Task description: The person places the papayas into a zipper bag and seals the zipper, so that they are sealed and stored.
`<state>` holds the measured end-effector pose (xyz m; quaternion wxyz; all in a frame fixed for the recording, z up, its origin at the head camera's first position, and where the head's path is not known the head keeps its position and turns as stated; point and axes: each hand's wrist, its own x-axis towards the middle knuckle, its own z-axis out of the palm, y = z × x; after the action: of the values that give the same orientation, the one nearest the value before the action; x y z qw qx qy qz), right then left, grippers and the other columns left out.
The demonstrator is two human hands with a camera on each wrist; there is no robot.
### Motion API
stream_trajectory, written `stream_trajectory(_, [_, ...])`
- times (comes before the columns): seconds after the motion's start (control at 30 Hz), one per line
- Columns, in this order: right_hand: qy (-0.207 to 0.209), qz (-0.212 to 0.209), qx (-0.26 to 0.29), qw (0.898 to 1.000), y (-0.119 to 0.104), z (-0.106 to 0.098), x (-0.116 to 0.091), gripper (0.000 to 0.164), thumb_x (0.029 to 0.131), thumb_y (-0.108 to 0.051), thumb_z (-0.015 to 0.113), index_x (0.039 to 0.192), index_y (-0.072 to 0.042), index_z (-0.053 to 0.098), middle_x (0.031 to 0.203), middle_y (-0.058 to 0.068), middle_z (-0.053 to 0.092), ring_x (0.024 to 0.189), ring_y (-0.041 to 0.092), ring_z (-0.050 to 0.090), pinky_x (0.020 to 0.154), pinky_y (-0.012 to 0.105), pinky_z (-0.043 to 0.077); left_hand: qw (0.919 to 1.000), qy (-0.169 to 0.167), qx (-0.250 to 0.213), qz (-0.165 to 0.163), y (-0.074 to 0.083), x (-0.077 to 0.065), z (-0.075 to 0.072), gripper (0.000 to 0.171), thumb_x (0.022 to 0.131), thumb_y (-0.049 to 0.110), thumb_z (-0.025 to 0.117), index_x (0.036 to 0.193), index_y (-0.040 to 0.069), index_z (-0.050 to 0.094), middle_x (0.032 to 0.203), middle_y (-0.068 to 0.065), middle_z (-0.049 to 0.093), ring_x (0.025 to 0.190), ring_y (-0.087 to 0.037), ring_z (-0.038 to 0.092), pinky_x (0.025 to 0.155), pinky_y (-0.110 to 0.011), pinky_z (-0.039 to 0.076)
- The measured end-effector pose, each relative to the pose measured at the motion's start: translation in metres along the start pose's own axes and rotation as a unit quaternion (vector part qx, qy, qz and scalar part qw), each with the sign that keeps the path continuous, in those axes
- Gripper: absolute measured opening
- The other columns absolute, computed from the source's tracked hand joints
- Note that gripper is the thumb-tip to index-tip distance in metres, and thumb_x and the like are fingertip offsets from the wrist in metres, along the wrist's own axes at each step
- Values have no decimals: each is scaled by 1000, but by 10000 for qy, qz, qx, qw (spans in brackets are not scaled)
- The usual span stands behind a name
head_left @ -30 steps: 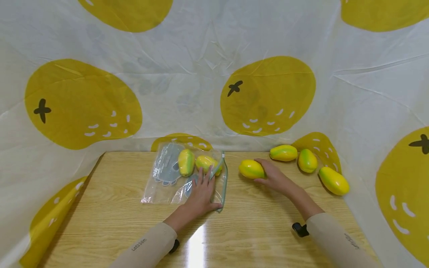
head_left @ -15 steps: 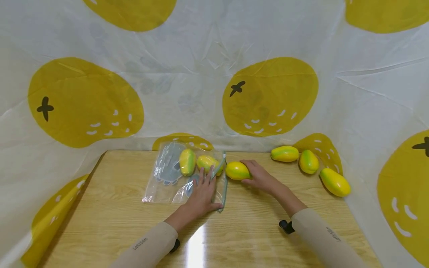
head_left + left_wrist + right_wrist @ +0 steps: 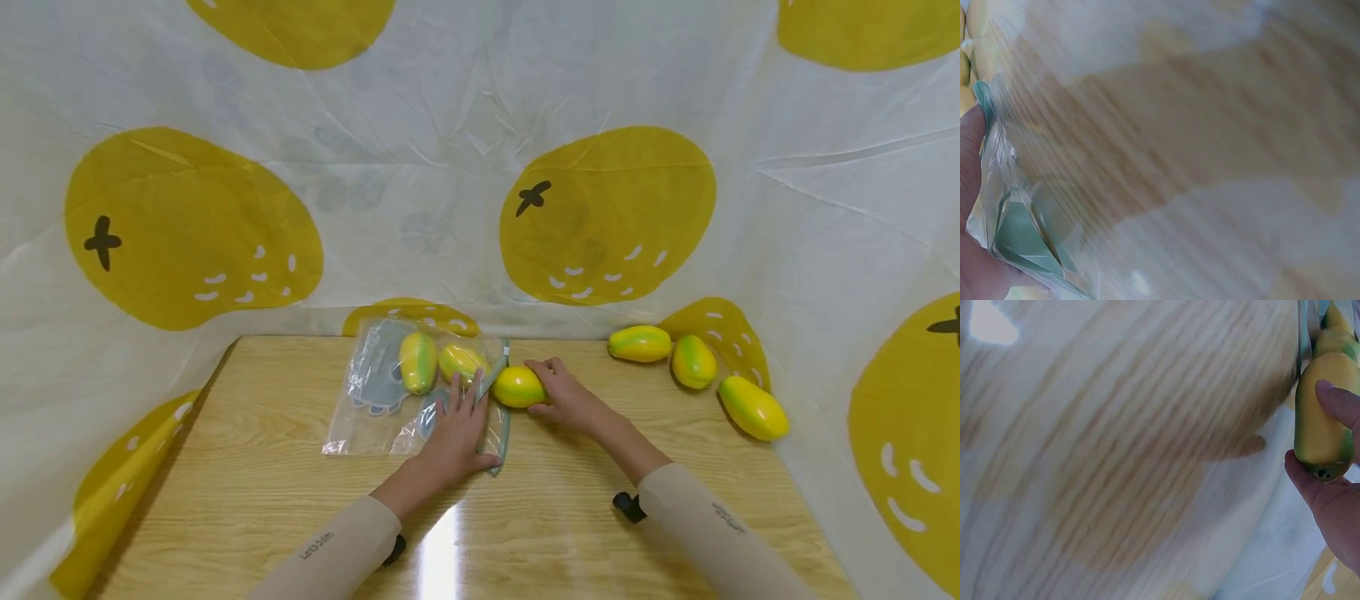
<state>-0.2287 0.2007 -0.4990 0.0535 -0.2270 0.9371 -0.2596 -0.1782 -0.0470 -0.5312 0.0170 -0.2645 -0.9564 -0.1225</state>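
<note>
A yellow-green papaya [image 3: 519, 387] is gripped between the thumb and fingers of my right hand [image 3: 566, 398], its left end at the mouth of a clear zip bag [image 3: 360, 437]. In the right wrist view, thumb and fingers clasp the held papaya [image 3: 1322, 425] near its stem end. My left hand [image 3: 453, 437] lies over the bag by its green-edged opening, fingers spread and fairly straight. From the left wrist, the fingers of that hand [image 3: 969, 147] show beside the green zip strip [image 3: 984, 100]. Inside the bag are two papayas, one on the left [image 3: 417, 363] and another [image 3: 459, 362] partly behind the fingertips.
Three more papayas lie at the back right of the wooden table [image 3: 247, 500]: one [image 3: 639, 343] near the curtain, one [image 3: 693, 362] beside it and one [image 3: 753, 408] at the right edge. A white curtain [image 3: 420, 208] with yellow fruit prints encloses the back and sides.
My right hand has moved left with the papaya, from apart from the bag to its opening. The left hand has stayed almost in place on the bag.
</note>
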Motion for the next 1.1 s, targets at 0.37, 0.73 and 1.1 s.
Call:
stream_trajectory(0.37, [326, 69, 140, 9993, -11, 9, 10, 64, 89, -18, 83, 136, 5, 47, 130, 24, 59, 117, 35, 61, 102, 53, 50, 10000, -24, -43, 12, 0, 0, 2, 121, 74, 62, 86, 161, 1, 28, 174, -15, -7, 157, -51, 2, 109, -77, 34])
stream_trajectory(0.73, [132, -445, 444, 9979, -7, 0, 1, 57, 96, 0, 68, 148, 4, 44, 142, 26, 50, 130, 40, 55, 109, 56, 47, 10000, 59, -30, -26, 1, 1, 1, 121, 73, 62, 86, 161, 1, 30, 174, -16, -3, 157, -51, 5, 109, -77, 34])
stream_trajectory(1.1, [255, 269, 858, 9956, -10, 8, 13, 49, 90, -17, 81, 129, -4, 54, 119, 13, 68, 91, 18, 66, 76, 29, 58, 10000, -31, 27, -44, 2, 1, 1, 121, 74, 63, 85, 161, 0, 30, 174, -17, -6, 157, -51, 3, 109, -76, 34])
